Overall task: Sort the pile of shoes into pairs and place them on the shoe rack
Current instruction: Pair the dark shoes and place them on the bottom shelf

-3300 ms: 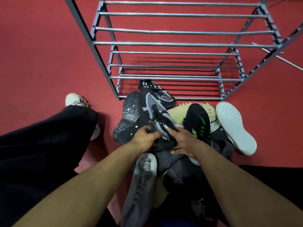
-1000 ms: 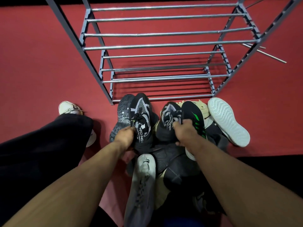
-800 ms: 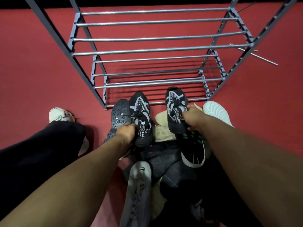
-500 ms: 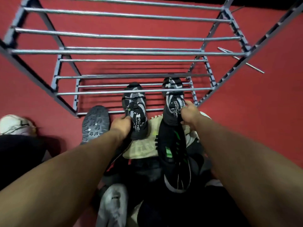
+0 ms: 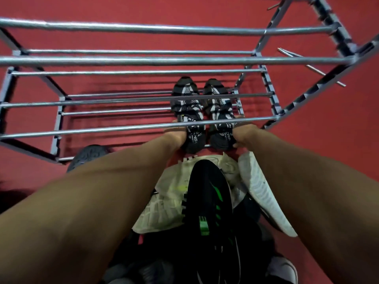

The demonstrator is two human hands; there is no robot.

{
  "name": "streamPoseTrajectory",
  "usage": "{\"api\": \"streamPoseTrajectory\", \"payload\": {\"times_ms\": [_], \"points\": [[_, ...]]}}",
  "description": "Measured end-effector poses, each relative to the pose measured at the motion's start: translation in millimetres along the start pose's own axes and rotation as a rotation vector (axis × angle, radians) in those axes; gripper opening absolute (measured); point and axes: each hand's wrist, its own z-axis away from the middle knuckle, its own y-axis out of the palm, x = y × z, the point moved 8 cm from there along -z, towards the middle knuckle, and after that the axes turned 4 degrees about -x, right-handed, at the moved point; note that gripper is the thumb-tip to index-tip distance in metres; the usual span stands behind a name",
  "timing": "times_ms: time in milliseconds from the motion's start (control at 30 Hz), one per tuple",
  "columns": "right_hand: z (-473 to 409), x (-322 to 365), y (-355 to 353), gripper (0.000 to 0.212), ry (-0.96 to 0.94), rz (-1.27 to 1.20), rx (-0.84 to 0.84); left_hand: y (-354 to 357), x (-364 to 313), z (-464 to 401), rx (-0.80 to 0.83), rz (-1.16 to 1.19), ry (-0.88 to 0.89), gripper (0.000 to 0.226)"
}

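While gripped (both hands (image 5: 178, 133)): shoes (image 5: 188, 111).

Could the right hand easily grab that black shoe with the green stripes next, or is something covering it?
Probably yes. The black shoe with green stripes lies on top of the pile, nothing over it, just below the right hand. That hand would first have to let go of the black-and-white sneaker it grips on the shoe rack.

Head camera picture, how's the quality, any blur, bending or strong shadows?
Head view: wide-angle bending bows and splays the shoe rack; near forearms look soft; the rack bars cast striped shadows on the red floor; the black-and-white shoes stay fairly sharp.
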Motion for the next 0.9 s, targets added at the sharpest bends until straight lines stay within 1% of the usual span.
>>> {"api": "streamPoseTrajectory", "payload": {"times_ms": [33,67,100,133,167,200,267,333,367,400,467,567,633,733,800,900], "points": [[-4.0,4.3,2.0,0.019,-0.066,0.210,0.008,4.6,-2.3,-4.0,-0.002,-0.040,0.026,0.033],[-8.3,3.5,2.4,0.025,-0.070,0.271,0.010,6.1,-2.7,-7.7,-0.019,-0.083,0.042,0.030],[-8.3,5.6,4.0,0.026,-0.115,0.323,0.033,6.8,-0.6,-16.2,-0.030,-0.135,0.051,0.028],[-8.2,2.6,4.3,0.023,-0.104,0.340,0.042,7.1,0.9,-14.1,-0.038,-0.168,0.039,0.028],[-2.3,4.7,5.6,0.020,-0.106,0.306,0.052,7.1,0.2,-13.7,-0.037,-0.201,0.057,0.029],[-3.5,4.1,4.9,0.018,-0.082,0.165,0.043,5.8,-1.7,-13.0,-0.038,-0.257,0.101,0.030],[5.2,7.3,-1.3,0.027,-0.070,0.024,-0.047,-3.7,-8.5,-6.9,-0.095,-0.373,0.205,0.031],[16.0,11.9,-1.7,0.036,-0.104,0.176,-0.100,-25.8,-10.9,3.6,-0.229,-0.399,0.291,0.036],[25.5,15.0,-2.8,0.037,-0.120,0.240,-0.152,-34.5,-9.7,11.6,-0.260,-0.407,0.322,0.034],[35.3,17.8,-3.6,0.038,-0.131,0.263,-0.217,-45.1,-5.9,23.1,-0.285,-0.440,0.357,0.030],[63.4,20.2,2.1,0.044,-0.127,0.285,-0.269,-71.3,8.9,44.1,-0.343,-0.467,0.392,0.024],[101.8,34.2,22.1,0.044,-0.228,0.369,-0.324,-118.1,44.4,70.5,-0.393,-0.469,0.360,0.022],[128.3,48.1,40.6,0.041,-0.324,0.386,-0.336,-154.7,68.3,90.1,-0.466,-0.497,0.339,0.023],[162.7,67.7,80.0,0.031,-0.444,0.425,-0.252,-206.8,98.4,111.1,-0.593,-0.582,0.308,0.025],[188.2,80.2,105.2,0.028,-0.526,0.414,-0.220,-236.1,121.0,119.9,-0.642,-0.648,0.227,0.031],[220.0,95.6,132.0,0.028,-0.638,0.359,-0.210,-262.8,153.1,122.8,-0.649,-0.574,0.141,0.041]]}}
